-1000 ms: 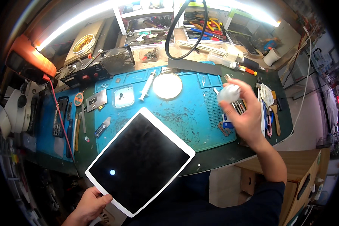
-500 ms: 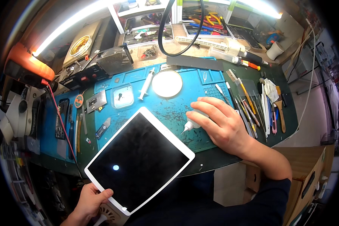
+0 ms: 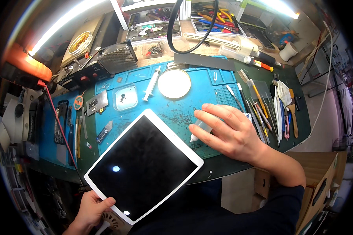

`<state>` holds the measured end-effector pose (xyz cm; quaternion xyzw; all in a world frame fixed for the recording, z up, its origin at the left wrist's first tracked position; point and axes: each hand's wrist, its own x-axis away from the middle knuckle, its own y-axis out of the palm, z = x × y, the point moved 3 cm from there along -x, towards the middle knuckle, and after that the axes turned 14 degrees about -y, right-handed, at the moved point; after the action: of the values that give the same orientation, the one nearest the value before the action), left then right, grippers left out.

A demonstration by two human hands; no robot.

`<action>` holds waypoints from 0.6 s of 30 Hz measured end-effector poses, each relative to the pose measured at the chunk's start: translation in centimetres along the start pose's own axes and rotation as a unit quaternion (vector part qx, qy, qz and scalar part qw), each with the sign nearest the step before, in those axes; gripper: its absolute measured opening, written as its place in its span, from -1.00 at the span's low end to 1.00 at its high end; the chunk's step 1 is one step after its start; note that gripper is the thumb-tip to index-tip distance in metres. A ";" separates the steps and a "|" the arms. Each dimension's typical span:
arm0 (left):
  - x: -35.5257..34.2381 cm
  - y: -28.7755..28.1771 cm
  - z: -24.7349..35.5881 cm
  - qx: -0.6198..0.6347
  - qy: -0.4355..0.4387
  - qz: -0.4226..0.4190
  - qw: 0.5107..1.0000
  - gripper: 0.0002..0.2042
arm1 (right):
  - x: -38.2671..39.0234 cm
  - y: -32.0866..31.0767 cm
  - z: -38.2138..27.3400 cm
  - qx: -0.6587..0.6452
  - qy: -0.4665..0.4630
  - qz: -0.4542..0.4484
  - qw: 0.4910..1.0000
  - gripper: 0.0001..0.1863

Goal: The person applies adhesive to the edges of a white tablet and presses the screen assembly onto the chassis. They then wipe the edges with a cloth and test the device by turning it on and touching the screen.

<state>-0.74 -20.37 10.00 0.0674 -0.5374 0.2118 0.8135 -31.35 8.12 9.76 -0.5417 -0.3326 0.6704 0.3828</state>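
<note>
My left hand (image 3: pixel 92 209) grips a white-framed tablet screen (image 3: pixel 143 166) by its lower-left edge, with the thumb on the front. The screen is dark, tilted, and held over the near edge of the bench. In my right hand (image 3: pixel 231 133), right of the panel and above the blue work mat (image 3: pixel 125 117), is a small translucent squeeze bottle (image 3: pixel 202 127). Its pale nozzle points down and left; the hand hides part of the bottle. A syringe (image 3: pixel 151 84) and a round white disc (image 3: pixel 174 84) lie on the mat beyond the panel.
Tweezers, brushes and other slim tools (image 3: pixel 264 111) lie at the right. A clear plastic box (image 3: pixel 125 97) and a small knife-like tool (image 3: pixel 104 132) lie on the mat. A phone frame (image 3: pixel 61 121) is farther left. A black cable loop (image 3: pixel 172 27) hangs over the back.
The bottle in my right hand has turned slightly, and the fine tip seen earlier is no longer distinct. The tablet screen has shifted very slightly, and reflections on it have moved.
</note>
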 end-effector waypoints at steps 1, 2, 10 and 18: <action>0.0 0.0 0.1 0.001 0.000 -0.001 1.000 -0.74 | 0.0 0.0 0.0 0.001 -0.001 0.000 1.000 -0.66; 0.0 0.0 0.0 0.002 0.000 -0.002 1.000 -0.75 | 0.0 0.0 0.0 0.002 -0.002 -0.001 1.000 -0.66; -0.1 -0.2 0.0 0.009 0.005 0.012 1.000 -0.87 | 0.0 0.1 -0.2 0.010 0.005 -0.011 1.000 -0.67; 0.0 -0.3 -0.2 0.013 0.001 -0.003 1.000 -0.83 | -0.3 0.2 -0.1 0.022 -0.006 -0.015 1.000 -0.69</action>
<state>-0.45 -20.60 9.96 0.0791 -0.5334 0.2169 0.8138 -31.21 7.78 9.66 -0.5240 -0.3287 0.6748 0.4025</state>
